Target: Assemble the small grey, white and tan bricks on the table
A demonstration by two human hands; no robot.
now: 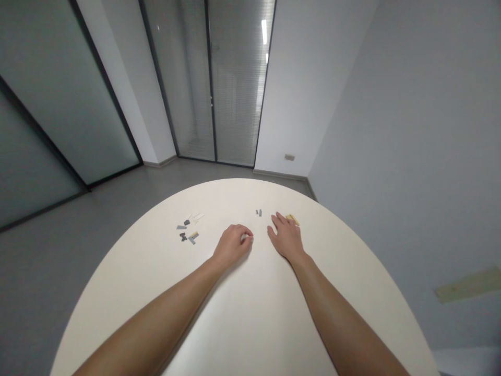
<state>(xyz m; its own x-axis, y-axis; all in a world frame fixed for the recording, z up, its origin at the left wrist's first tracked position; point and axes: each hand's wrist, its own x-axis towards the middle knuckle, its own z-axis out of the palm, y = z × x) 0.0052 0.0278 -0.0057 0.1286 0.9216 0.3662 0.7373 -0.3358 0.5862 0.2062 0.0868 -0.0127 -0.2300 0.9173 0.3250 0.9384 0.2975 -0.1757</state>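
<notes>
Left hand (231, 246) curled closed on a small white piece (246, 238); right hand (287, 238) open, flat, fingertips at a yellow strip (291, 219). Two small grey pieces (259, 212) lie between, toward the far edge of the cream round table (242, 201); a loose cluster of grey and black pieces (186, 230) remains left of the hands.

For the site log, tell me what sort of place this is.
Probably an office meeting room: a large round cream table, glass doors with slatted blinds behind them, and a plain grey floor.
</notes>
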